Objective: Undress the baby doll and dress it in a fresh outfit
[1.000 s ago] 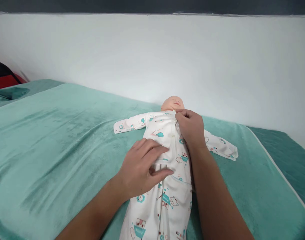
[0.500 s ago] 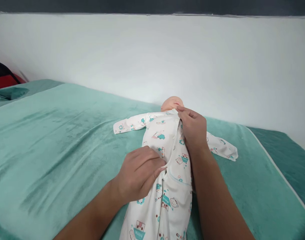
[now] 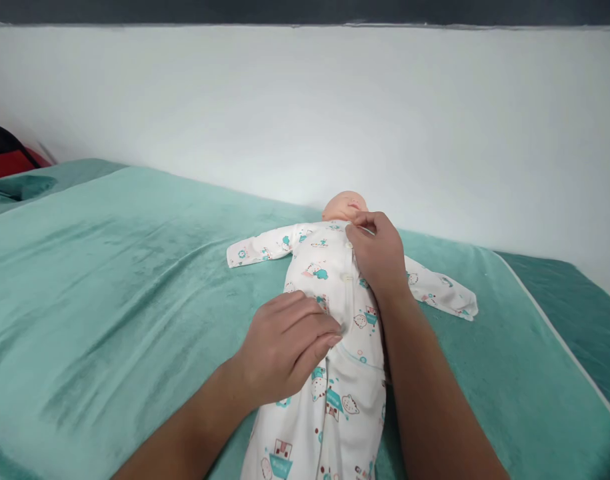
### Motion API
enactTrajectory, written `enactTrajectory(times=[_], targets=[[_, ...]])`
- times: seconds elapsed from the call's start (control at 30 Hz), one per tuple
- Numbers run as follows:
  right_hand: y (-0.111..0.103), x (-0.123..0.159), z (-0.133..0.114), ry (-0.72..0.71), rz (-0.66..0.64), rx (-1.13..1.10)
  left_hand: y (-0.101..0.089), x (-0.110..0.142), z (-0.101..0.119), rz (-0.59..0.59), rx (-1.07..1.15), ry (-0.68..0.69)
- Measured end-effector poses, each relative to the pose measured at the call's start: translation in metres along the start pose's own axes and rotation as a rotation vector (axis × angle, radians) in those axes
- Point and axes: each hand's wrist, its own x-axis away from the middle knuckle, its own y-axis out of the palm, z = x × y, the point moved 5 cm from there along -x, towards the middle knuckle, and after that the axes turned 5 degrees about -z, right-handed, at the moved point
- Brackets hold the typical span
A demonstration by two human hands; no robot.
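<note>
A baby doll (image 3: 341, 207) lies on its back, dressed in a white long-sleeved romper (image 3: 317, 263) printed with teal and pink animals and boats. My left hand (image 3: 287, 350) is closed in a pinch at the romper's front edge near the waist; its fingertips partly hide the fabric there. Up at the neckline, my right hand (image 3: 379, 253) has its thumb and fingers bent onto the collar edge, just below the doll's chin. Between my hands the front edges lie together, with small snaps along them. Both sleeves are spread out to the sides.
A soft teal blanket (image 3: 135, 267) with some creases covers the surface under the doll. Behind it rises a white wall (image 3: 285, 113). A darker green cover (image 3: 559, 293) shows at the right edge. A red and black object (image 3: 7, 153) stands at the far left.
My left hand has shifted slightly right, drawing the front edge over, so the gap at the chest has closed. My right hand has moved a little left and down along the collar.
</note>
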Motion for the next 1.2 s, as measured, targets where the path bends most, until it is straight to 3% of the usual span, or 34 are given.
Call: enactTrajectory(times=[0.1,0.27,0.5,1.07,1.2], targets=[[0.001,0.000,0.000,0.000,-0.042,0.087,-0.003,0.001,-0.001,0.061,0.000,-0.016],[0.004,0.001,-0.004,-0.047,-0.132,0.171,-0.001,0.001,-0.002,-0.016,0.015,-0.050],[0.008,0.002,-0.008,-0.109,-0.192,0.192,0.000,0.000,-0.004,-0.021,0.037,-0.073],[-0.006,0.000,0.004,0.032,0.035,0.018,-0.003,-0.001,-0.002,0.048,0.187,-0.095],[-0.005,0.002,0.003,0.058,0.014,0.019,-0.012,0.002,-0.009,0.170,0.154,-0.213]])
